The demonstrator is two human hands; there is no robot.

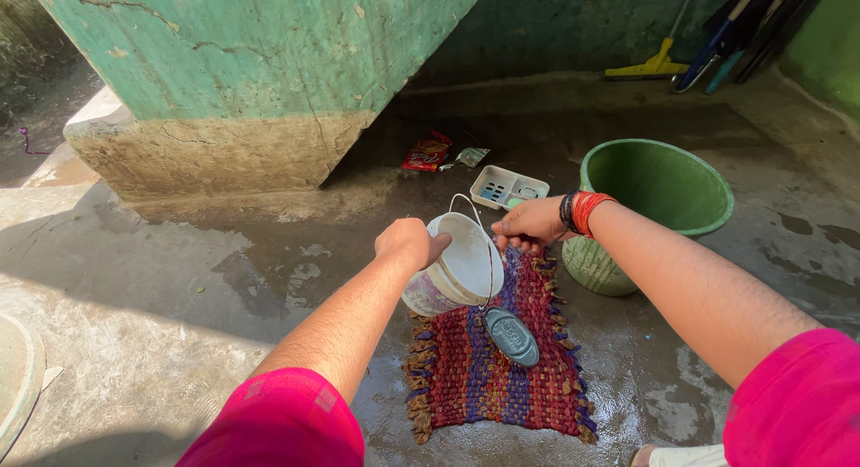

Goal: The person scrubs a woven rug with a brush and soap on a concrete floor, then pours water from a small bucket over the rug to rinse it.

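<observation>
Right now the left hand [408, 241] is closed on the rim of the white bucket [459, 263], tipped mouth-right over the woven mat [502, 359], while the right hand [530, 223] pinches the mat's far edge beside it.

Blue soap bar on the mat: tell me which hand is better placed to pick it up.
Probably the right hand: it only pinches the mat edge, while the left hand grips the tilted white bucket above the soap bar.
</observation>
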